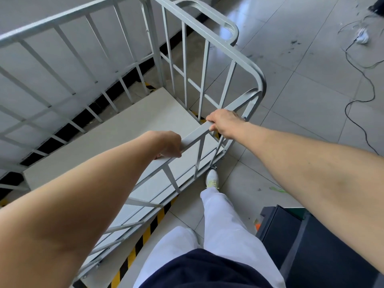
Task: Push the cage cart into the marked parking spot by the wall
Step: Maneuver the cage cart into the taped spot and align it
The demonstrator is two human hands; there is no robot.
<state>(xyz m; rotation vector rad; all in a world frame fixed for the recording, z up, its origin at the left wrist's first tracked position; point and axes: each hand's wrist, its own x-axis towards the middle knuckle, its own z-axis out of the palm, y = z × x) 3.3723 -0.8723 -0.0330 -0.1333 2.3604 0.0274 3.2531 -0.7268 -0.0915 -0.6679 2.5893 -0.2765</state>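
The grey metal cage cart fills the left and middle of the head view, its barred sides around a pale bare deck. My left hand and my right hand both grip the top rail of the near side. Yellow-and-black floor tape runs along the cart's near edge and shows again under its far corner. The white wall with a black skirting stands just beyond the cart's far side. My foot in a white shoe is beside the cart's near corner.
A black box-like object stands low at the right, close to my leg. A thin black cable snakes over the grey tiled floor at the right, with a white scrap near the top right. A green strip lies on the tiles.
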